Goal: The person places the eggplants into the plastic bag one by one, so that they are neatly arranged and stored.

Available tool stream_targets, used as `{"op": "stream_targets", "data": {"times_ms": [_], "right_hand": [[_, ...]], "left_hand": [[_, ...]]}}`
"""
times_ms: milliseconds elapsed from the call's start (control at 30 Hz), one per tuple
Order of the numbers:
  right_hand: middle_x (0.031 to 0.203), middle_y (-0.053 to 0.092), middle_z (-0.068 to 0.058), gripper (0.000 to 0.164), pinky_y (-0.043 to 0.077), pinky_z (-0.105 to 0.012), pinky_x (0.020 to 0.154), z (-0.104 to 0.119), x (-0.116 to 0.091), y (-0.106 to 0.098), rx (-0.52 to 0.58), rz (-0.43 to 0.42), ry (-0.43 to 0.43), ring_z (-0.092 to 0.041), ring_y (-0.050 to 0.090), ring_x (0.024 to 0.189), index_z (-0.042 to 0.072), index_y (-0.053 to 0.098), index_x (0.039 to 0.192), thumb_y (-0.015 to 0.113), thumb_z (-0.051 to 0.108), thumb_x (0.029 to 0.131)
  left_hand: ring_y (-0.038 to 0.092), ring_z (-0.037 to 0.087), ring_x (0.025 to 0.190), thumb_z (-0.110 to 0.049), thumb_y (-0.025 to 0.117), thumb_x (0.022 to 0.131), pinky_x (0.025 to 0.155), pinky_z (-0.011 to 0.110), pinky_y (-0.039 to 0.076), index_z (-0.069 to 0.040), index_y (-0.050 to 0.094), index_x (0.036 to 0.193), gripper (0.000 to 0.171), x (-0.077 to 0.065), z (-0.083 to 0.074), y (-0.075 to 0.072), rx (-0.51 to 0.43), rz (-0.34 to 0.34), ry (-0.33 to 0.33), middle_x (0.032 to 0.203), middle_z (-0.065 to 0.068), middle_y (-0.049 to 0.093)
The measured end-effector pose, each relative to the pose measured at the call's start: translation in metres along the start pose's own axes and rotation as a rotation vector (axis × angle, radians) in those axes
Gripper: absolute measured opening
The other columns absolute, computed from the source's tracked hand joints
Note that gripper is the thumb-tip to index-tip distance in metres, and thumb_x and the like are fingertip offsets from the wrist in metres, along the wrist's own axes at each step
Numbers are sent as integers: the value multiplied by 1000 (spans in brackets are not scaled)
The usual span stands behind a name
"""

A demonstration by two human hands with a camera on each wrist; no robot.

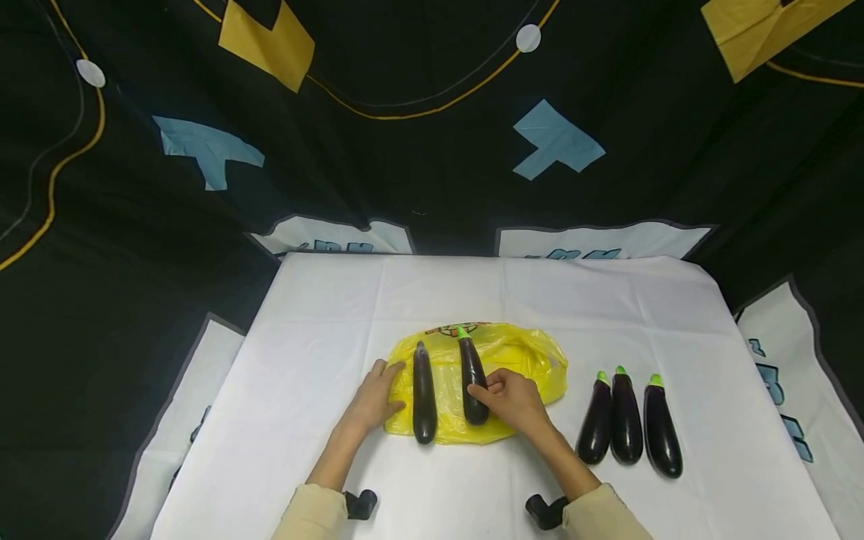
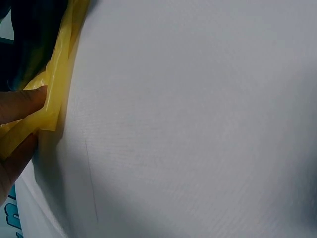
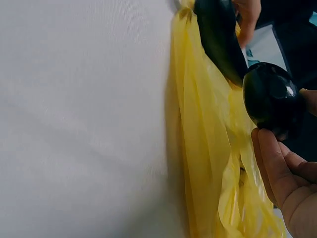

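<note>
A yellow plastic bag (image 1: 445, 382) lies flat on the white-covered table. My left hand (image 1: 373, 396) is at its left edge, and in the left wrist view a fold of the yellow plastic (image 2: 58, 94) sits between its thumb and finger. Just right of that hand, an eggplant (image 1: 424, 394) lies lengthwise on the bag, its dark tip pointing away. My right hand (image 1: 516, 401) grips a second eggplant (image 1: 472, 367) near its thick end, over the middle of the bag, green stem end away from me. The right wrist view shows fingers and thumb on either side of this eggplant (image 3: 272, 96).
To the right of the bag, three more eggplants (image 1: 626, 420) lie side by side on the white cloth (image 1: 729, 450), green stem ends away from me. Behind the table hangs a black curtain (image 1: 418, 172) with yellow and blue shapes.
</note>
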State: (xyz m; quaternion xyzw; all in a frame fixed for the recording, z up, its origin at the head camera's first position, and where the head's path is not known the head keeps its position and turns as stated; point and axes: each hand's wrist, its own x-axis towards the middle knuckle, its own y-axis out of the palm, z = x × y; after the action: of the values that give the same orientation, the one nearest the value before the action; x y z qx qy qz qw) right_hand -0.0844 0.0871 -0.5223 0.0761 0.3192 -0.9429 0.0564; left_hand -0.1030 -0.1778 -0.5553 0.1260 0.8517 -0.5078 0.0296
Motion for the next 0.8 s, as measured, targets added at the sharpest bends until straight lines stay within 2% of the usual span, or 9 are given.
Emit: {"op": "stream_targets", "data": {"times_ms": [400, 800], "right_hand": [[75, 64, 1, 44, 47, -27, 56, 8, 8, 20, -12, 78, 9, -11, 57, 66, 4, 66, 92, 73, 45, 79], [75, 64, -1, 43, 47, -26, 54, 12, 9, 31, 16, 123, 7, -12, 58, 65, 2, 65, 92, 73, 43, 79]], "left_hand": [[48, 20, 96, -12, 79, 76, 91, 37, 47, -5, 45, 139, 72, 0, 0, -1, 9, -6, 29, 115, 10, 45], [48, 20, 97, -12, 79, 76, 91, 36, 47, -7, 45, 140, 72, 0, 0, 0, 8, 2, 13, 116, 9, 46]]}}
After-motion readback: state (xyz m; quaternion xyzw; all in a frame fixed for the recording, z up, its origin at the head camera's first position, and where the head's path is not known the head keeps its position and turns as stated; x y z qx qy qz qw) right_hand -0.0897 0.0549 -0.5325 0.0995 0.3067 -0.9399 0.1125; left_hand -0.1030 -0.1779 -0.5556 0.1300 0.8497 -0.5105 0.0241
